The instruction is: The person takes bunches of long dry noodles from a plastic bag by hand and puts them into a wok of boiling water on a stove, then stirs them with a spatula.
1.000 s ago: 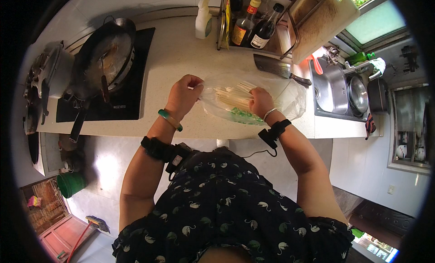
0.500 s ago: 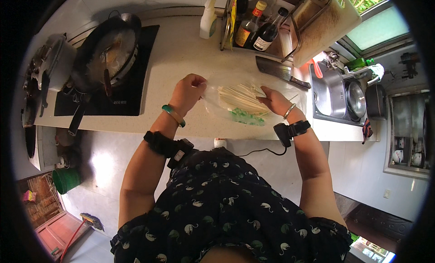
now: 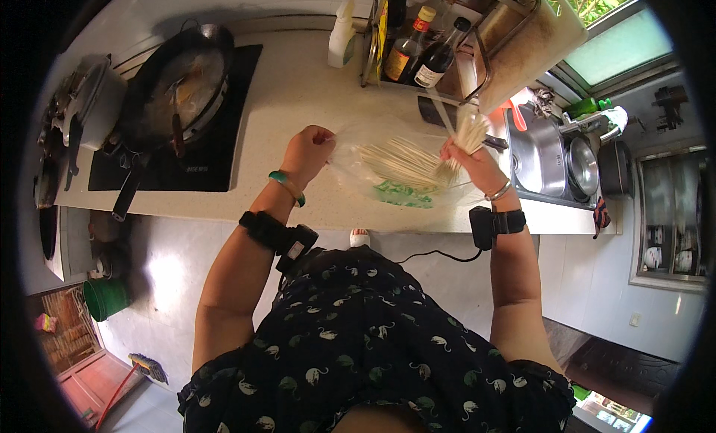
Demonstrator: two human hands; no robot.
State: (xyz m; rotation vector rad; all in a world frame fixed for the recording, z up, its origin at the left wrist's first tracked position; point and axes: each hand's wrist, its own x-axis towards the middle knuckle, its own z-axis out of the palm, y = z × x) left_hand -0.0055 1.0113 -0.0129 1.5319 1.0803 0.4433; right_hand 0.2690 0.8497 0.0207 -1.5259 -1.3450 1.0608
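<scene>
A clear plastic bag with green print (image 3: 403,196) lies on the counter in front of me, with pale dried noodles (image 3: 395,161) fanned out inside it. My left hand (image 3: 307,151) is closed in a pinch on the bag's left edge. On the other side, my right hand (image 3: 479,167) grips a bunch of dried noodles (image 3: 470,131), raised from the bag's right end and tilted upward. A few strands stick out beyond the bunch. Behind it lies a cleaver (image 3: 435,112), its blade partly covered by the noodles and hand.
A steaming wok (image 3: 142,127) with a ladle (image 3: 177,120) in it sits on the black cooktop (image 3: 216,176) at left. Sauce bottles (image 3: 440,54) stand in a rack at the back, beside a spray bottle (image 3: 341,41). The sink (image 3: 533,157) is at right.
My right hand has pulled a bunch of noodles up and to the right, out of the bag. My left hand has barely moved and stays at the bag's edge.
</scene>
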